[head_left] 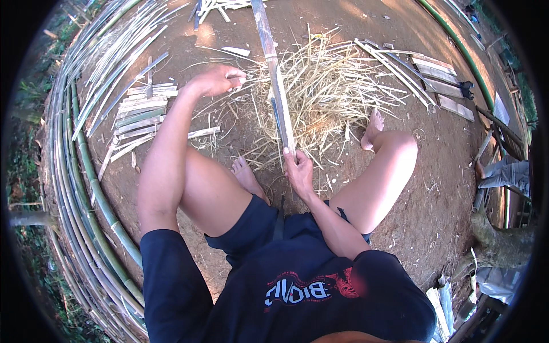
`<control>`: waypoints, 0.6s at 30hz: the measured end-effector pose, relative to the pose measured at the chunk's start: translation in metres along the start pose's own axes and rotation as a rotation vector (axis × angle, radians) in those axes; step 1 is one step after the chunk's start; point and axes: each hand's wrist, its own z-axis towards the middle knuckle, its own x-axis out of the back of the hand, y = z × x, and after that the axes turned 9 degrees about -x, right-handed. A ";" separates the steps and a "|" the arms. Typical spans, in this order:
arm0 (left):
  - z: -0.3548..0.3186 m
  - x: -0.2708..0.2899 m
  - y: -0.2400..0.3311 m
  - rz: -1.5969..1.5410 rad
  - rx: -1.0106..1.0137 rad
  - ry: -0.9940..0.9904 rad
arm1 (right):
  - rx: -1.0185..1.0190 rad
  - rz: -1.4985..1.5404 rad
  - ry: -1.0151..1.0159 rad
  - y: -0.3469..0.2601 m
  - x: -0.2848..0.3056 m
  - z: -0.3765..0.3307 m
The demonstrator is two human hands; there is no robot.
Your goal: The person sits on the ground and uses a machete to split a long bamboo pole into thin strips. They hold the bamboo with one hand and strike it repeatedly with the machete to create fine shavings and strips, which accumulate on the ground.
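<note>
A long split bamboo slat runs from the top of the view down between my knees. My right hand is closed round its near part, thumb along the top. Beside the slat, just beyond that hand, lies a narrow bluish-dark piece; I cannot tell whether it is a blade. My left hand is raised to the left of the slat, apart from it, fingers curled together. What those fingers hold, if anything, is too small to make out. Under the slat spreads a heap of pale bamboo shavings.
Short bamboo pieces are stacked at left, with thin strips beyond. Long green bamboo poles line the left side. More flat pieces lie at right, near another pole. A person's clothed leg shows at far right.
</note>
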 end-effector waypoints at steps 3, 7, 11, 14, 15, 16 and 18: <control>0.000 -0.001 -0.003 0.029 -0.033 -0.008 | 0.031 -0.023 0.004 0.009 -0.001 0.003; -0.002 0.001 0.012 0.072 -0.016 0.002 | 0.067 -0.030 -0.026 0.021 0.000 0.009; -0.004 -0.002 0.009 0.076 -0.015 -0.006 | -0.096 0.146 -0.283 -0.003 0.001 0.001; -0.001 -0.004 -0.002 0.067 -0.019 -0.008 | -0.296 0.270 -0.542 -0.024 0.010 -0.004; -0.001 -0.005 -0.003 0.063 -0.020 -0.005 | -0.316 0.294 -0.597 -0.029 0.010 -0.005; -0.001 -0.007 -0.005 0.059 -0.009 -0.008 | -0.335 0.319 -0.654 -0.030 0.011 -0.006; -0.003 -0.005 0.001 0.052 0.008 -0.016 | -0.338 0.288 -0.692 -0.029 0.012 -0.005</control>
